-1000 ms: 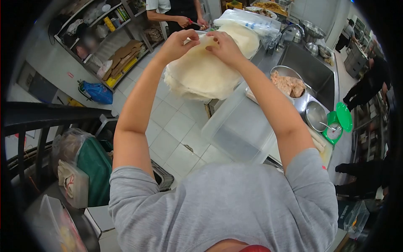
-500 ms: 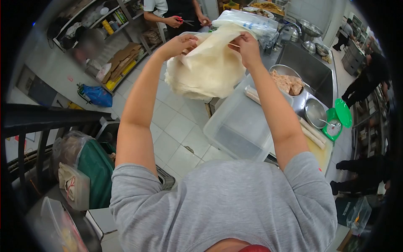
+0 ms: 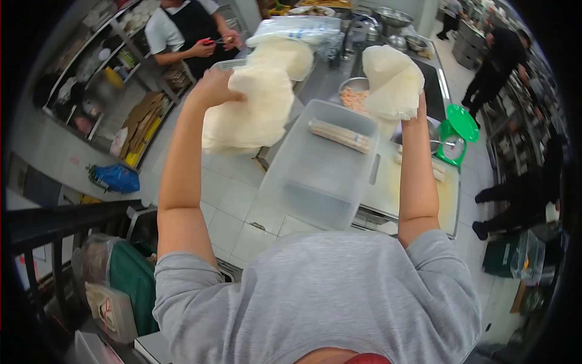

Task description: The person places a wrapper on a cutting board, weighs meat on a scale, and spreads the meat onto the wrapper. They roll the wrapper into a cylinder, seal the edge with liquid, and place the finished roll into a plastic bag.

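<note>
Thin pale round sheets are in both of my hands, held apart. My left hand (image 3: 217,88) grips the edge of a layered stack of sheets (image 3: 253,112), its thumb on top. Further back, more sheets (image 3: 285,56) lie beside a clear plastic bag (image 3: 297,29). On the right, my right hand (image 3: 421,104) is mostly hidden behind a folded bunch of sheets (image 3: 391,82) that it holds up over the counter. Between my arms, a translucent plastic box (image 3: 297,176) contains pale rolls (image 3: 341,136).
A metal bowl of pinkish filling (image 3: 354,98) is partly behind the right bunch. A green scale (image 3: 451,148) stands near a cutting board (image 3: 445,203). A co-worker (image 3: 194,36) holds red-handled scissors (image 3: 209,42) at the back left. A sink (image 3: 431,82) is behind.
My hands have moved apart, each with sheets. The right one has swung right, over the counter, with its bunch. The view has shifted to the right, showing more of the box and its rolls.
</note>
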{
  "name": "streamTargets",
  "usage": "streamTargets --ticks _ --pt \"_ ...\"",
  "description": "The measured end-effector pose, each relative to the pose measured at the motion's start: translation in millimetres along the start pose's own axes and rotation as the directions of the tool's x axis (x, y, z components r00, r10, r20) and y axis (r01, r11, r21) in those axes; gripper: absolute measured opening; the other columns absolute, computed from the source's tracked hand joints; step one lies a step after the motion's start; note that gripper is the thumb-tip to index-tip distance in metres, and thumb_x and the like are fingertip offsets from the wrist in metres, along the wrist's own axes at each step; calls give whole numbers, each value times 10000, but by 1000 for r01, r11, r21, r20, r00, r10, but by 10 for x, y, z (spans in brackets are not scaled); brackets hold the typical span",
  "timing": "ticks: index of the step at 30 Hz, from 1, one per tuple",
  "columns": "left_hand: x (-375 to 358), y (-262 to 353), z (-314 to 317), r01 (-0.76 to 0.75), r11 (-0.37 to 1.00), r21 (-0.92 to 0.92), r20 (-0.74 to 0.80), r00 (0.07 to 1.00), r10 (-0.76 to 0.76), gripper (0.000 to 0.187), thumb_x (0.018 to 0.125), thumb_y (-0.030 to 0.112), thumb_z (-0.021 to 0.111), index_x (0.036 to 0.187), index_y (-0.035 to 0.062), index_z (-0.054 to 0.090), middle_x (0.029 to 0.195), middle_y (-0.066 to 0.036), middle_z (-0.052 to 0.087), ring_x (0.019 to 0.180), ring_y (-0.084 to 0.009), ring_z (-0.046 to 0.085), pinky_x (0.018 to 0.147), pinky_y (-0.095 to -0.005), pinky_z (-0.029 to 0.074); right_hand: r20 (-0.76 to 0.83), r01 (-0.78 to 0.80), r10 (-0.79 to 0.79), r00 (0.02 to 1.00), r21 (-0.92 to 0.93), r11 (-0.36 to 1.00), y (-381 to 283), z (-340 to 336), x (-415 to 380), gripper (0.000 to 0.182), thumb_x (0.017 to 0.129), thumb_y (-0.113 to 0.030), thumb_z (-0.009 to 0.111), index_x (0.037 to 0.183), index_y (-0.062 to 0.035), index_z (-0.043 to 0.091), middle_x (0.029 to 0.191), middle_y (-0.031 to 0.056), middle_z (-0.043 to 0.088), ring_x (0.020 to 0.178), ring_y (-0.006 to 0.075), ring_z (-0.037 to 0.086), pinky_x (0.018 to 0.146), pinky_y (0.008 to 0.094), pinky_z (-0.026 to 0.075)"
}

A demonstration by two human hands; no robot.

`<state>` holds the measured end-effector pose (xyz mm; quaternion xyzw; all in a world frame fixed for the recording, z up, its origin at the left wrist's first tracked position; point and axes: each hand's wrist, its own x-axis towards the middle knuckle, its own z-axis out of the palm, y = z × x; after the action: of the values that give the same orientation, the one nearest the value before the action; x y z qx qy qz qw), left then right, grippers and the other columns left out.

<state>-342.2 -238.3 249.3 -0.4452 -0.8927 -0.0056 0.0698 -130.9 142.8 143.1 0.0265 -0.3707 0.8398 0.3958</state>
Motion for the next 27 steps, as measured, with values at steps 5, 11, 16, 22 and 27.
streamTargets --ticks 5,11,16,22,27 --pt "205 1939 264 -318 383 -867 -301 948 105 707 785 431 732 1268 -18 477 1258 -172 529 1099 -279 554 929 -386 448 -47 -244 241 969 -59 968 -429 -282 -610 426 948 -310 490 1251 -13 524 1212 138 593 1101 255 589 931 410 504" --pt "416 3441 1365 -152 330 -932 -127 987 95 436 830 251 694 1146 -16 558 1007 -124 659 959 -203 617 835 -331 483 -461 -569 462 757 -119 814 -1011 -1092 -1620 428 958 -298 475 1267 -5 515 1240 146 580 1116 254 584 942 411 500" --pt "312 3938 1647 -117 539 -834 -5 979 205 370 828 257 665 1049 -36 615 990 -213 648 960 -314 616 835 -372 473 -168 -635 661 732 185 750 -1105 -2122 -2415 417 988 -276 421 1299 -6 489 1269 143 565 1128 251 579 958 407 491" --pt "330 4243 1823 -7 460 -888 8 999 31 350 868 266 607 1057 -28 615 1006 -233 642 963 -367 611 839 -406 464 -226 -569 598 769 185 801 -1788 -2049 -2430 405 994 -256 419 1306 -2 466 1249 133 577 1109 243 589 935 401 497" --pt "27 4464 2615 117 928 -353 -239 948 -210 329 859 280 621 1021 -8 618 891 -214 640 879 -364 619 806 -429 473 -295 -790 735 610 -157 593 -1590 -2956 -2182 296 968 -208 471 1174 -8 540 1114 96 649 979 219 640 880 383 514"
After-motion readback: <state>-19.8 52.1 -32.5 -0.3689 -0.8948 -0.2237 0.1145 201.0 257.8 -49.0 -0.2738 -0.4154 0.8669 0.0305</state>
